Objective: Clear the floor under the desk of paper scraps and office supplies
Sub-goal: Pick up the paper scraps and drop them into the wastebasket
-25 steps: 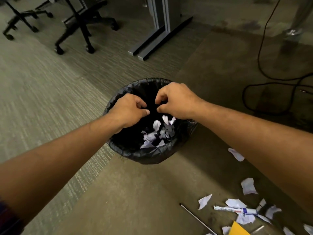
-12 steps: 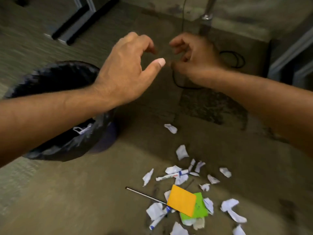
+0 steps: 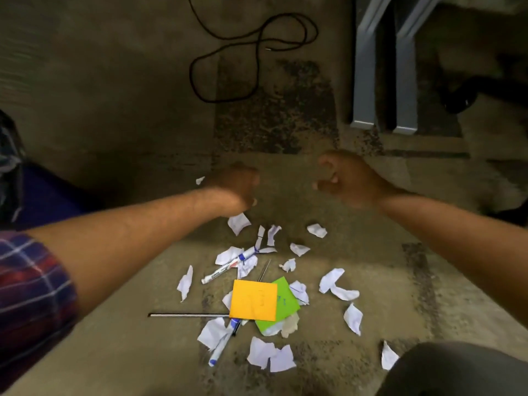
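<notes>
Torn white paper scraps (image 3: 271,357) lie scattered on the carpet in front of me. Among them are an orange sticky note (image 3: 253,300) over a green one (image 3: 285,301), a white marker (image 3: 228,265), a second marker with a blue cap (image 3: 220,347) and a thin metal rod (image 3: 188,314). My left hand (image 3: 235,191) hovers over the far edge of the pile, fingers curled downward, blurred. My right hand (image 3: 347,180) hangs to the right of it, fingers apart and curved, holding nothing. One scrap (image 3: 239,222) lies just below my left hand.
The black-lined bin (image 3: 10,167) shows only at the far left edge. A black cable (image 3: 251,52) loops on the floor ahead. Grey desk legs (image 3: 383,67) stand at the upper right. A dark rounded shape, perhaps my knee (image 3: 457,370), fills the bottom right corner.
My view and both hands have swung right from above the bin to the scrap pile. Both hands have dropped lower toward the floor and moved apart.
</notes>
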